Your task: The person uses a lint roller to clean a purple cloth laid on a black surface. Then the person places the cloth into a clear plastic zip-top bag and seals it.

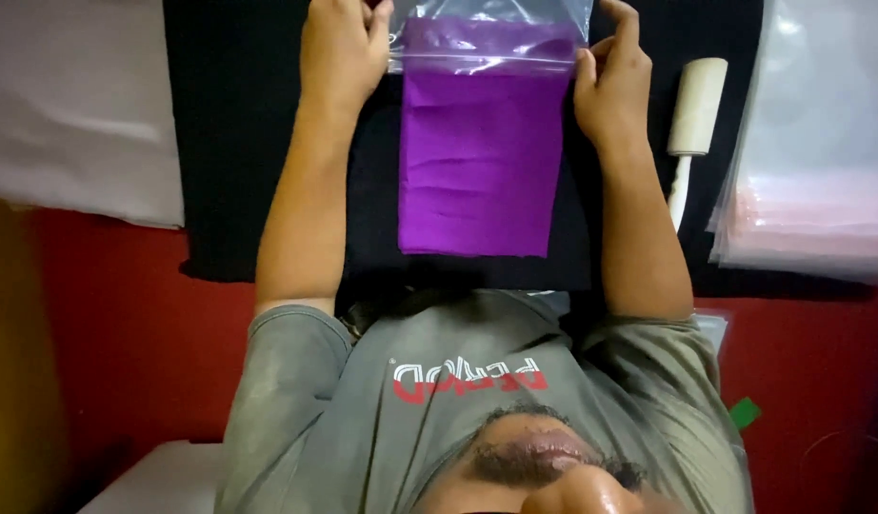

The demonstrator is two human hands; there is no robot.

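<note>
Your left hand and right hand each pinch a side of the clear bag, holding its mouth taut around the purple cloth.

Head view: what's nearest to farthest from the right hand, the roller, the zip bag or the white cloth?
1. Zip bag, pinched in the right hand.
2. Roller, just to its right.
3. White cloth, far left.

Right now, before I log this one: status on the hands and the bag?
Both gripping: left hand, right hand on sides of clear zip bag. Folded purple cloth, top end inside. Lint roller beside right hand, apart.
</note>
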